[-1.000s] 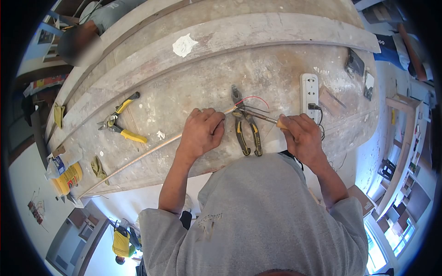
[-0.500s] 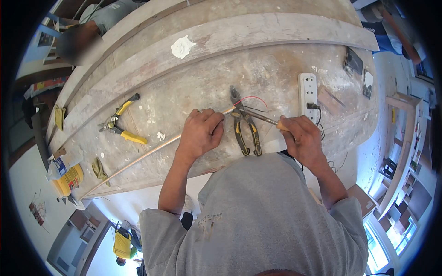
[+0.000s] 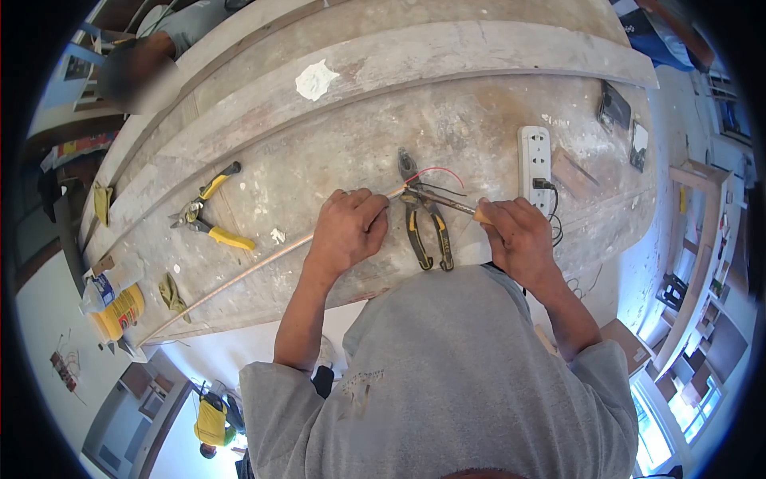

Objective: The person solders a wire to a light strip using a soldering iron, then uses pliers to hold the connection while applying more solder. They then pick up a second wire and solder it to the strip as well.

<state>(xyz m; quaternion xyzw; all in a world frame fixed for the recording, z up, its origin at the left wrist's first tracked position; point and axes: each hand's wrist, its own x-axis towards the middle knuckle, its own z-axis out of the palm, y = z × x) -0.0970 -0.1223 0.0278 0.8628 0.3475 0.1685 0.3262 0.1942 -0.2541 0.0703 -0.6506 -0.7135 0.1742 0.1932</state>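
My left hand is closed around a long thin strip near its right end, pressing it close over the table. In my right hand is a soldering iron, gripped by its light wooden-looking handle. Its metal shaft points left, with the tip right at the strip's end. A red wire and a black wire curve out from that end. Beneath this spot lie combination pliers with black and yellow handles, jaws pointing away from me.
Yellow-handled snips lie on the left of the worktable. To the right are a white power strip with a black plug and a dark phone-like object. Bottles stand at the left edge. Other people are around the room.
My right hand has shifted slightly left with the soldering iron, its shaft sliding toward the strip's end. My left hand, the strip and the pliers stay put.
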